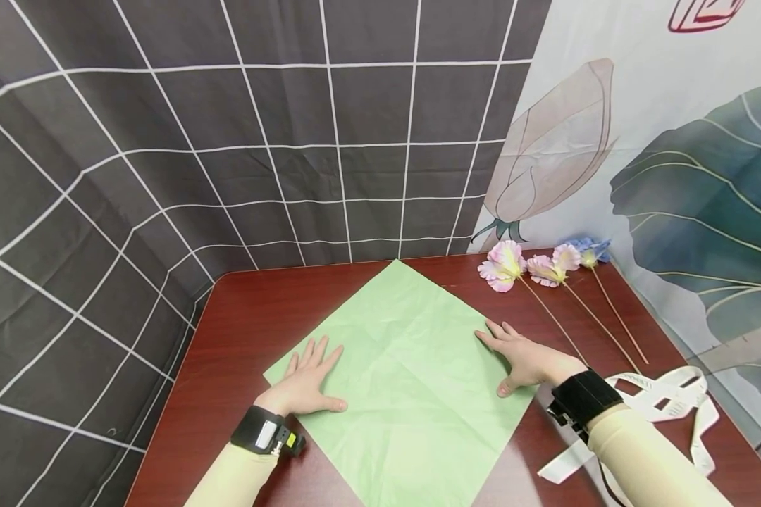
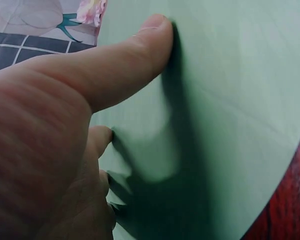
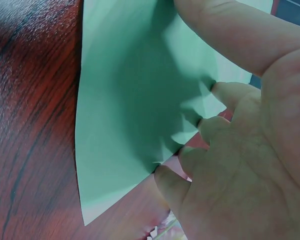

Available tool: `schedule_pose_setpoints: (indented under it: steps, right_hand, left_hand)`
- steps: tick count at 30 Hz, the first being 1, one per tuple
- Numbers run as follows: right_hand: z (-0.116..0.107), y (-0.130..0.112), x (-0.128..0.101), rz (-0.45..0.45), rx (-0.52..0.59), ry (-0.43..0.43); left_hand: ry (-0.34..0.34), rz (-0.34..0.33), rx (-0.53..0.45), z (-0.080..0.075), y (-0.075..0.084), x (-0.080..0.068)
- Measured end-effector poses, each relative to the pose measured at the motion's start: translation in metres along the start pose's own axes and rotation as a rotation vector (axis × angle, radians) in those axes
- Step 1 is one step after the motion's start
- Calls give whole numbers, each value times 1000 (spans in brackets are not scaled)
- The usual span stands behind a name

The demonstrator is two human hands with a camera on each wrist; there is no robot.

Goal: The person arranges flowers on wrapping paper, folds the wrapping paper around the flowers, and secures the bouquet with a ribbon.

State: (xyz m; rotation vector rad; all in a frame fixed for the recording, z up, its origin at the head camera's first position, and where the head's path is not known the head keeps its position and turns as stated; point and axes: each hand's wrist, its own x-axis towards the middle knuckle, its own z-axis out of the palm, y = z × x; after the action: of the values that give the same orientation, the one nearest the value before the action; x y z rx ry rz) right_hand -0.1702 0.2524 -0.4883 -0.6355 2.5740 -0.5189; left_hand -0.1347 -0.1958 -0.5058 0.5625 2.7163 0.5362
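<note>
On the glossy wooden table, both hands' straight fingers press flat a creased green paper square

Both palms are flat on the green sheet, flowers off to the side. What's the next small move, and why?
Probably lift the right hand and reach for the nearest flower. The green sheet lies spread flat as a diamond, the left hand pins its left corner, and the stems lie on the table just beyond the right fingers.

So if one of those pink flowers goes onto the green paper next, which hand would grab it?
Probably the right hand: it rests flat on the green paper sheet's right edge, nearest the pink artificial flowers. The left hand presses the far side.
</note>
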Motion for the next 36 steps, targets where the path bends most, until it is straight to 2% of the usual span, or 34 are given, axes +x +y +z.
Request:
schedule_pose_setpoints:
  steps: [13,30,36]
  right_hand:
    - [-1,1,-2,9,7,-8]
    - [-4,0,-4,15,8,1]
    - [-11,2,-6,-17,31,47]
  left_hand:
    - [-3,18,5,1,3,0]
    - [33,36,16,3,-4,0]
    - [52,36,22,0,-2,2]
